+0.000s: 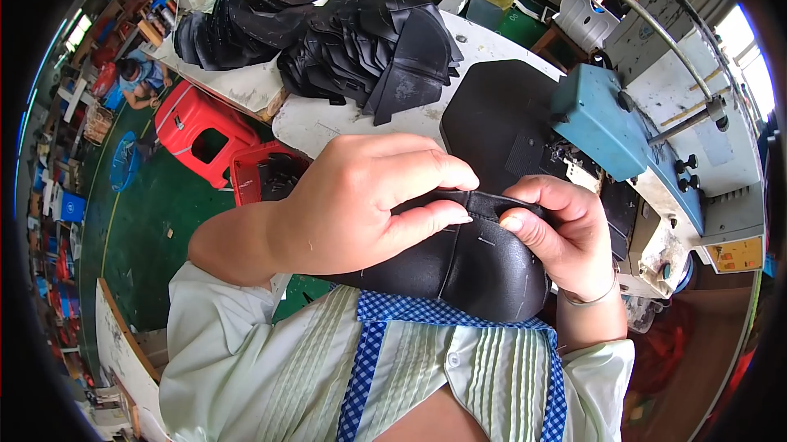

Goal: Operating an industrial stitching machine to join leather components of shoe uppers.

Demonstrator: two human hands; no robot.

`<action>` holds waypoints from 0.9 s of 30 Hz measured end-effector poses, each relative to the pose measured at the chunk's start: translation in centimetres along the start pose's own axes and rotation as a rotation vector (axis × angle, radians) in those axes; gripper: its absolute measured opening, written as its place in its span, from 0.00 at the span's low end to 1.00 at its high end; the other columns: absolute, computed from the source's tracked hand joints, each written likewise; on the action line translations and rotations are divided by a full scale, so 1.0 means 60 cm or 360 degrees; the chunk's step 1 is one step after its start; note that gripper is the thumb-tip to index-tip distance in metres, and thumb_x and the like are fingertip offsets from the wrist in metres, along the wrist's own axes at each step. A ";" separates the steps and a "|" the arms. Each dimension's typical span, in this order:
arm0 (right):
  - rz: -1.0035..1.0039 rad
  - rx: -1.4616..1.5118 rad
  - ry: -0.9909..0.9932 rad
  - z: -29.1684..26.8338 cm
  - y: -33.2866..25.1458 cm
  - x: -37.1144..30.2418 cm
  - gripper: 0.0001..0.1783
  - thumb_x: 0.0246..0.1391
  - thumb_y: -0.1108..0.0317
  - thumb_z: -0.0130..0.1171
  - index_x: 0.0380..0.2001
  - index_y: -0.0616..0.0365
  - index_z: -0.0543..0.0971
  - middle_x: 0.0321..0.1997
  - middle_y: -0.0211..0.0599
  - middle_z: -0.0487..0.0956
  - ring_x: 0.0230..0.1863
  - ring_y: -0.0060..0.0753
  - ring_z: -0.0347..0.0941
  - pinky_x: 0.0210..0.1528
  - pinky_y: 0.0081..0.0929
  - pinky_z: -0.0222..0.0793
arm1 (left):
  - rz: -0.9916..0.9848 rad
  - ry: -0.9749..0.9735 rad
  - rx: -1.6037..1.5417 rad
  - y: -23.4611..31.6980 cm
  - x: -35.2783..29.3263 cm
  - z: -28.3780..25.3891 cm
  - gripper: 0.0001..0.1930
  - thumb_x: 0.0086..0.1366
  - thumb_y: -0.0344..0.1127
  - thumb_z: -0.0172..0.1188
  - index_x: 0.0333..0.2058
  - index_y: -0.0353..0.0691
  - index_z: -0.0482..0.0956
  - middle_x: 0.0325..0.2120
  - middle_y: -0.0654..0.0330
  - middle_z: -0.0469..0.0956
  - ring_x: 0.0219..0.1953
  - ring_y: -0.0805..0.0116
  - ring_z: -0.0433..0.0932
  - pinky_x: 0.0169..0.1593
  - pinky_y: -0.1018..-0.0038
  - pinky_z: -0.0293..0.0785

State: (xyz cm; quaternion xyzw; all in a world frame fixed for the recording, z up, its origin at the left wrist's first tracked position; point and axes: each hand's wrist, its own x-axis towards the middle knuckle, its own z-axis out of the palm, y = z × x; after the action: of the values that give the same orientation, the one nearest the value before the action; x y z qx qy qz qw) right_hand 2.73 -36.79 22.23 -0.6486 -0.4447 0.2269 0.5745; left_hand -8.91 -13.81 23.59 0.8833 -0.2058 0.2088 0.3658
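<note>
Left hand, right hand — our closed fingertips pinch the black piece
Likely light, pliable; hold its edge.

I'm watching from afar, and it's a sewing workshop, clear as day! There's the blue-headed industrial sewing machine on my right, big and well worn. Up ahead, black leather-like cut pieces lie heaped on a scuffed white worktable — batch work, by the look of it — and out left, across the green floor, I've got a co-worker in blue.
</note>
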 end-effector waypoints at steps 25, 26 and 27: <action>-0.0057 -0.0444 0.0041 0.008 0.025 -0.020 0.09 0.59 0.77 0.63 0.43 0.67 0.81 0.38 0.44 0.83 0.39 0.38 0.80 0.45 0.28 0.74 | -0.0845 -0.0293 -0.1447 -0.045 -0.058 0.044 0.13 0.64 0.23 0.66 0.48 0.26 0.81 0.41 0.57 0.83 0.43 0.73 0.81 0.49 0.75 0.77; -0.0268 -0.0602 0.0087 0.014 0.022 -0.015 0.13 0.56 0.79 0.64 0.45 0.67 0.82 0.40 0.47 0.83 0.41 0.44 0.82 0.47 0.31 0.75 | -0.0916 -0.0224 -0.1512 -0.042 -0.059 0.046 0.13 0.65 0.23 0.66 0.47 0.26 0.81 0.40 0.57 0.83 0.43 0.73 0.81 0.48 0.75 0.76; -0.0307 -0.0599 0.0024 0.015 0.022 -0.010 0.13 0.55 0.79 0.66 0.45 0.67 0.82 0.40 0.47 0.83 0.39 0.44 0.82 0.44 0.31 0.76 | -0.0983 -0.0153 -0.1575 -0.041 -0.061 0.047 0.13 0.65 0.23 0.65 0.47 0.26 0.81 0.40 0.57 0.83 0.42 0.74 0.81 0.48 0.76 0.76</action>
State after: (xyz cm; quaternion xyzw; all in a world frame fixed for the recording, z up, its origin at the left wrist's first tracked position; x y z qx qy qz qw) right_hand 2.10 -36.74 20.59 -0.7007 -0.5349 0.0788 0.4656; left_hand -10.05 -13.53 18.47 0.6350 -0.0281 -0.0687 0.7690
